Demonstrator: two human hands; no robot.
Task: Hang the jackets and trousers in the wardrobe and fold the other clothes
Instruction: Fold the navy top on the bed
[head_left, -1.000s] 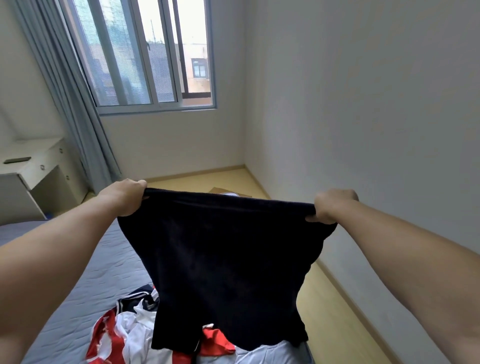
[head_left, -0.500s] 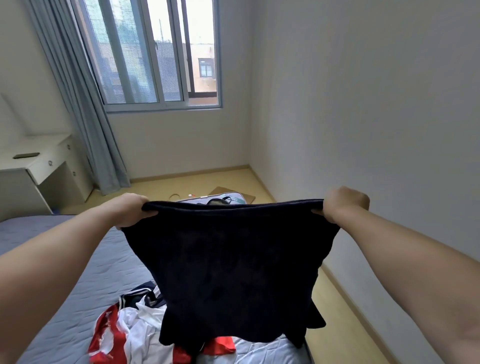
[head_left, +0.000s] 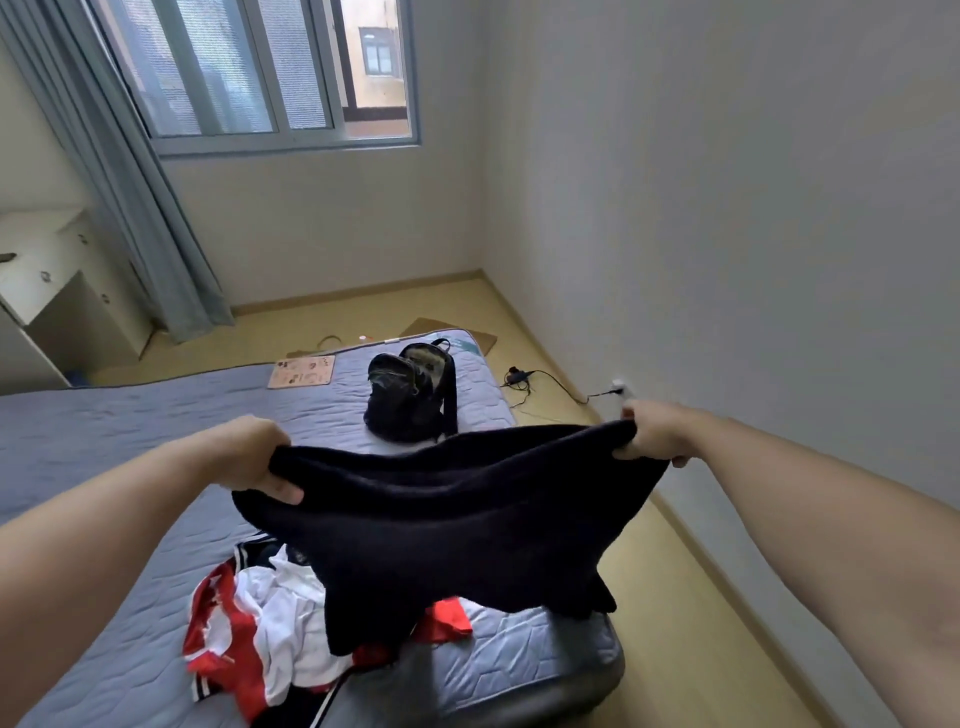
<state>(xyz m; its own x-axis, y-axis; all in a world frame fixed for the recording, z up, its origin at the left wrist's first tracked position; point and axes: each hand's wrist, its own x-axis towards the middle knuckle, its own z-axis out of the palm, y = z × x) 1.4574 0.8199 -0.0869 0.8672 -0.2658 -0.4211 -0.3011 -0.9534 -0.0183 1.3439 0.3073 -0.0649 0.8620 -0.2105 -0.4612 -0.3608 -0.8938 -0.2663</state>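
Holding a black garment (head_left: 452, 525) spread wide across the middle of the frame, pinched at both ends of its top edge. Left hand (head_left: 254, 457) at centre left: fingers curled under the cloth, thumb over the top, grip closed on the bunched left corner. Right hand (head_left: 657, 434) at centre right, a little higher in the frame: fist wrapped round the right corner, grip just as tight. Both forearms bare, reaching in from the lower corners and stretched forward, well apart.

Sagging between the two grips along the top edge, then narrowing downward — hanging below and between the hands, with its ragged lower hem at lower centre. Directly beneath that hem, a heap of red and white clothes (head_left: 260, 618) with some dark striped fabric, lying on the grey-blue quilted bed (head_left: 130, 426). Cannot tell whether hem and heap touch.

Beyond the garment, just above its top edge in the frame, a black backpack (head_left: 413, 395) standing near the far end of the bed; to its left, a flat printed card (head_left: 301, 370) at the bed's edge. On the yellow floor at centre right, a black cable (head_left: 545, 384) running to the wall. At the left edge a white table (head_left: 47, 280) with drawers, beside a blue-grey curtain (head_left: 150, 208) — window at the top.
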